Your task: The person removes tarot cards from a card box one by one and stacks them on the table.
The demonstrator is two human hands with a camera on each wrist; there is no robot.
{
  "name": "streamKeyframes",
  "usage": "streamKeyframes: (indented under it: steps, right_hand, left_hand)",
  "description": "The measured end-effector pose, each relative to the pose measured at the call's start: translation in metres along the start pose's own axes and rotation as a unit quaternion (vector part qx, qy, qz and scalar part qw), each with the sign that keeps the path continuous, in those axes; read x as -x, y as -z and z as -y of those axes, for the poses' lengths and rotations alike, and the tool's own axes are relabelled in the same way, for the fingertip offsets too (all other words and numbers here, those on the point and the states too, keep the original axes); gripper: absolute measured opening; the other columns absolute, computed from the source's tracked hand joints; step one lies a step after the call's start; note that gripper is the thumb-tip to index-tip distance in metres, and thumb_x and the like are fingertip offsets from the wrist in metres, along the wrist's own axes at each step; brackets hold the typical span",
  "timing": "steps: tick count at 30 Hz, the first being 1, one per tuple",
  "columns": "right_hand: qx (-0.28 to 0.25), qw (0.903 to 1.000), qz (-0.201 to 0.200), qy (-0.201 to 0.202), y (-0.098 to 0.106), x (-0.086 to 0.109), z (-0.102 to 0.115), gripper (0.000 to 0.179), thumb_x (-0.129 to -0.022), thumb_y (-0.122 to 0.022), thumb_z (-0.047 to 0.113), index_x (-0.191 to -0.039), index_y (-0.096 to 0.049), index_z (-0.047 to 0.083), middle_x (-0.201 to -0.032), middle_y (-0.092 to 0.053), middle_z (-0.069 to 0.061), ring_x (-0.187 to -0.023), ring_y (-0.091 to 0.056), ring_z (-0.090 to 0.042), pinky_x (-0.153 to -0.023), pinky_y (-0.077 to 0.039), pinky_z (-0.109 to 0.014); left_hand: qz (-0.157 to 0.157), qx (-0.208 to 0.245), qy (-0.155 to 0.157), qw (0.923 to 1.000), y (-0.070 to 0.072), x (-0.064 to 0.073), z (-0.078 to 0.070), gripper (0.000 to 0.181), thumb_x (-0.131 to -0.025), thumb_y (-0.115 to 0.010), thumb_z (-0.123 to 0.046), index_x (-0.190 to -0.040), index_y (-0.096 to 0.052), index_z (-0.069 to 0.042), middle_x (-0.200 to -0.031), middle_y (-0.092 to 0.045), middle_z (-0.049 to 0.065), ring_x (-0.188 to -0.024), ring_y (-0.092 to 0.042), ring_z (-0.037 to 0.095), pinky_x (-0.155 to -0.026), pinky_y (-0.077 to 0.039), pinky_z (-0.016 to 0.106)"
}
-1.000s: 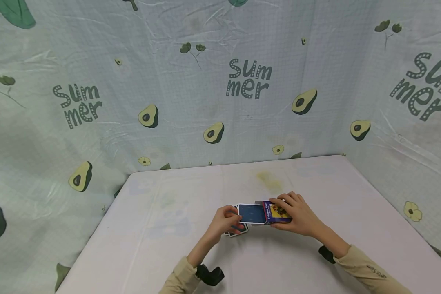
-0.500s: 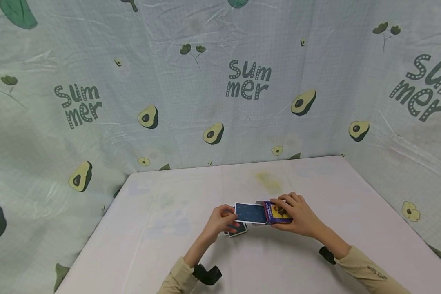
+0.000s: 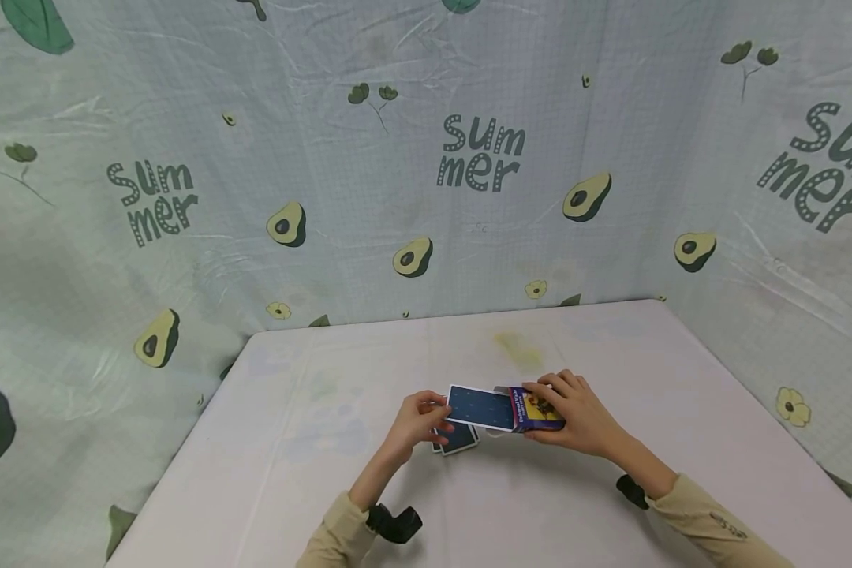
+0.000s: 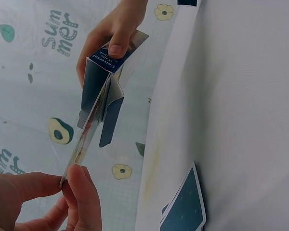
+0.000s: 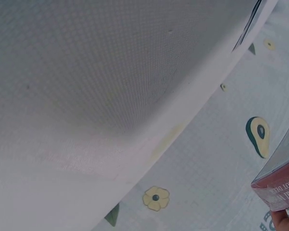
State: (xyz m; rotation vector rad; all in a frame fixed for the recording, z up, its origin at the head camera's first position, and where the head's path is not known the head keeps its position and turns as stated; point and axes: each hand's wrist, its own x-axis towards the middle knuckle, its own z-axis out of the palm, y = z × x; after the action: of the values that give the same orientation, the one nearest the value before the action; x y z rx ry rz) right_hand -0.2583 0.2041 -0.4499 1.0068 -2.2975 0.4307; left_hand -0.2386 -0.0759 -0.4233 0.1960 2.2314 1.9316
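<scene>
My right hand [image 3: 575,414] grips a small tarot deck box [image 3: 537,410] with a yellow picture and blue-purple edges, held on its side with the mouth facing left. A dark blue card with a white border [image 3: 479,407] sticks out of that mouth. My left hand [image 3: 419,424] pinches the card's outer end between thumb and fingers. In the left wrist view the card [image 4: 86,132] is seen nearly edge-on, beside the box's raised flap [image 4: 112,120]. Below the left hand, a few blue-backed cards [image 3: 458,439] lie overlapping on the table. The right wrist view catches only a corner of the box [image 5: 279,187].
The table [image 3: 312,473] wears a white cloth with a faint yellow stain [image 3: 520,349] toward the back. A curtain [image 3: 355,173] printed with avocados and lettering hangs behind and at both sides. Black wrist straps [image 3: 395,524] show on both arms.
My left hand has moved left, drawing the card further out of the box and tilting its outer end up slightly. More of the cards on the table shows. The right hand stays nearly still.
</scene>
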Motion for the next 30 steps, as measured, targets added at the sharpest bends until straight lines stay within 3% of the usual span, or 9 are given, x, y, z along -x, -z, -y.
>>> streamKeyframes:
  steps: [4,7,17,24,30]
  right_hand:
    - [0.002,1.0000,0.005,-0.005,0.000,0.000,0.001,0.071,-0.057,-0.077,0.047,-0.119,-0.054,0.020,-0.103,-0.051,0.004,-0.090,-0.037,-0.009,-0.072,-0.034,-0.032]
    - [0.002,0.9999,0.008,-0.008,0.000,0.000,0.001,0.070,-0.058,-0.076,0.048,-0.119,-0.054,0.020,-0.103,-0.051,0.004,-0.090,-0.037,-0.009,-0.072,-0.034,-0.032]
    - [0.006,1.0000,0.003,-0.005,-0.002,0.003,0.001,0.069,-0.060,-0.074,0.051,-0.119,-0.054,0.020,-0.103,-0.051,0.005,-0.090,-0.036,-0.008,-0.071,-0.034,-0.031]
    - [0.005,1.0000,0.000,-0.003,-0.001,0.003,0.000,0.072,-0.056,-0.078,0.045,-0.118,-0.055,0.018,-0.103,-0.051,0.003,-0.090,-0.036,-0.010,-0.072,-0.034,-0.032]
    - [0.007,1.0000,0.004,-0.001,0.001,0.005,0.000,0.069,-0.062,-0.073,0.052,-0.119,-0.055,0.018,-0.103,-0.051,0.003,-0.089,-0.036,-0.009,-0.071,-0.034,-0.031]
  left_hand:
    - [0.003,-0.014,0.000,0.9999,0.000,0.006,-0.011,0.024,-0.086,-0.051,-0.003,-0.104,-0.050,0.014,-0.087,-0.061,0.027,-0.060,-0.061,0.010,-0.059,-0.056,0.037]
    - [0.003,-0.021,0.000,0.9998,0.000,0.009,-0.016,0.024,-0.086,-0.050,-0.002,-0.104,-0.049,0.015,-0.087,-0.060,0.028,-0.061,-0.061,0.011,-0.058,-0.056,0.035]
    - [0.007,-0.007,0.000,1.0000,0.004,-0.005,0.004,0.025,-0.088,-0.050,-0.005,-0.106,-0.050,0.011,-0.084,-0.062,0.017,-0.063,-0.064,0.011,-0.056,-0.055,0.029]
    - [-0.014,-0.017,-0.007,0.9997,0.009,-0.007,0.003,0.024,-0.089,-0.048,-0.004,-0.107,-0.050,0.011,-0.087,-0.061,0.020,-0.073,-0.066,0.028,-0.060,-0.056,0.036]
    - [-0.040,-0.048,-0.001,0.9981,0.017,-0.011,0.000,0.025,-0.089,-0.046,-0.007,-0.107,-0.052,0.009,-0.087,-0.061,0.018,-0.069,-0.064,0.019,-0.052,-0.055,0.030]
